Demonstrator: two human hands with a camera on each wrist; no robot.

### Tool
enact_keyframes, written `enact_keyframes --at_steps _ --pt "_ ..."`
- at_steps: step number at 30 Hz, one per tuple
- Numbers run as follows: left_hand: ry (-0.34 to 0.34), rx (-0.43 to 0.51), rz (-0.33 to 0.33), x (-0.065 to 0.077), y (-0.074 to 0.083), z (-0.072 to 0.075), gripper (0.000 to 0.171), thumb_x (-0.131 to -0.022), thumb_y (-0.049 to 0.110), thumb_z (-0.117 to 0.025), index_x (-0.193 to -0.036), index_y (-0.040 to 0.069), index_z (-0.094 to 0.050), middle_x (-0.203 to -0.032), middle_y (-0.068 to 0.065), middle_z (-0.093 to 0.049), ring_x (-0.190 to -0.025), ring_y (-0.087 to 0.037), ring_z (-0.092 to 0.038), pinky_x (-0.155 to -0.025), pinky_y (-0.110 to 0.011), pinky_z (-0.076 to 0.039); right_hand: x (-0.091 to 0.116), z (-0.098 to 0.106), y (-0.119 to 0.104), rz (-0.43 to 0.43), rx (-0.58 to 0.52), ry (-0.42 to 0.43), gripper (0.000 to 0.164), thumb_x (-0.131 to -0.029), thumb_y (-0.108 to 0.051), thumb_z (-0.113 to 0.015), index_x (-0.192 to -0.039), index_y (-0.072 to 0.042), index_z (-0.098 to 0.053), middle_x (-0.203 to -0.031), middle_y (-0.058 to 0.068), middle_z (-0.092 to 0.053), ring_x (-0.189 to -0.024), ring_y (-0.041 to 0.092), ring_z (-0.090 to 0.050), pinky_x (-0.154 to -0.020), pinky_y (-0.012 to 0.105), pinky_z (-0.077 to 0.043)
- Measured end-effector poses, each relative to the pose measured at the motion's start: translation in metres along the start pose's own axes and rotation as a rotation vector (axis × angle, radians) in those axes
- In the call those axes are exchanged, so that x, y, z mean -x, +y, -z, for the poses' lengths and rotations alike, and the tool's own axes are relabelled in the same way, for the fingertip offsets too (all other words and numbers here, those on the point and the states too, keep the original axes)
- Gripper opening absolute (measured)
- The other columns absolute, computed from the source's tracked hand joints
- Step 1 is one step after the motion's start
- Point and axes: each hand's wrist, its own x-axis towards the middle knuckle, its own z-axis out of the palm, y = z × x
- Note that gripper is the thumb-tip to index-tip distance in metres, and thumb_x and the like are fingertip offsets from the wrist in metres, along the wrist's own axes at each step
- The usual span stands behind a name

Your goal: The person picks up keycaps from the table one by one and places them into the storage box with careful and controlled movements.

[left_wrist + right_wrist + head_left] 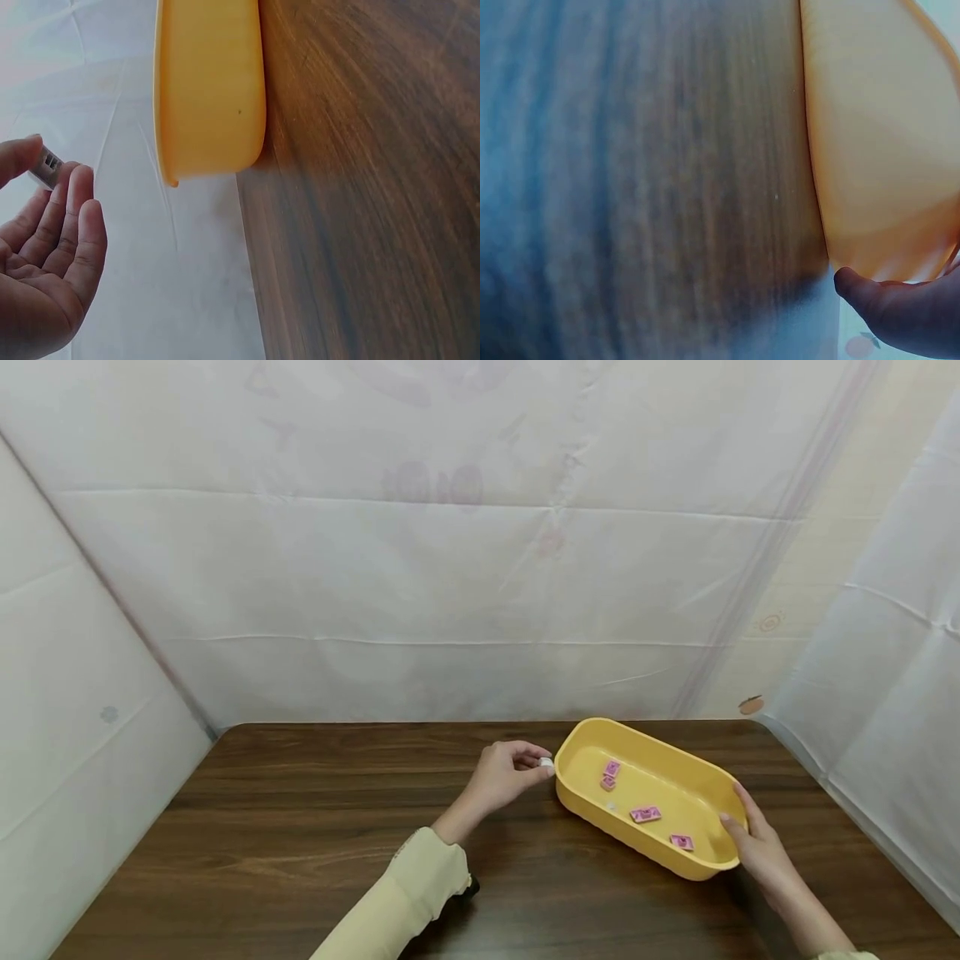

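My left hand (504,772) pinches a small white block (546,762) between thumb and fingertips, right beside the left end of a yellow tray (660,752). In the left wrist view the block (46,166) shows dark rectangular marks on one face. At the tray's right end my right hand (761,847) grips the rim, its thumb reaching over the edge. Inside the tray lie several small pink printed pieces, among them a pink piece (646,814) near the middle and another pink piece (682,842) toward the right end. A tiny whitish bit (611,806) lies there too.
The tray stands slantwise on a dark brown wooden table (300,827), toward its back right. A pale printed cloth (420,593) hangs behind the table and along both sides. Something black (468,887) shows under the left sleeve at the wrist.
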Motion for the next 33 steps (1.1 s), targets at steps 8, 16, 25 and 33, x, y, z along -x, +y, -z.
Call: enact_keyframes --at_steps 8,16,25,33 --pt "-0.01 0.002 0.019 -0.003 0.003 -0.01 0.021 -0.081 0.02 -0.069 -0.098 0.007 -0.069 -0.085 -0.002 -0.066 -0.076 -0.011 -0.06 -0.064 -0.022 -0.048 -0.002 0.0 0.002 -0.014 0.011 -0.003 0.063 -0.1 -0.026 -0.028 -0.143 -0.009 0.015 -0.144 0.028 0.016 -0.13 0.046 0.012 -0.103 0.058 -0.001" --pt "-0.024 0.019 0.008 -0.011 0.009 -0.025 0.021 -0.081 0.019 -0.069 -0.097 0.006 -0.069 -0.084 -0.002 -0.066 -0.073 -0.008 -0.058 -0.062 -0.019 -0.047 -0.001 -0.001 0.004 -0.017 0.007 0.003 0.063 -0.1 -0.025 -0.028 -0.143 -0.009 0.014 -0.144 0.028 0.016 -0.131 0.046 0.012 -0.104 0.058 -0.001" --pt "-0.033 0.007 0.0 -0.024 0.013 -0.042 0.019 -0.081 0.02 -0.069 -0.096 0.007 -0.068 -0.082 0.0 -0.066 -0.071 -0.005 -0.057 -0.062 -0.017 -0.046 0.001 0.002 0.005 -0.008 0.003 0.008 0.062 -0.1 -0.024 -0.028 -0.143 -0.008 0.014 -0.144 0.027 0.017 -0.131 0.046 0.012 -0.103 0.058 0.001" --pt "-0.04 -0.004 0.009 -0.034 0.016 -0.055 0.019 -0.08 0.018 -0.069 -0.095 0.006 -0.069 -0.081 0.0 -0.066 -0.071 -0.003 -0.057 -0.06 -0.016 -0.045 -0.002 0.0 0.004 0.003 0.009 0.007 0.062 -0.1 -0.024 -0.028 -0.143 -0.008 0.013 -0.145 0.028 0.016 -0.131 0.045 0.012 -0.103 0.058 0.0"
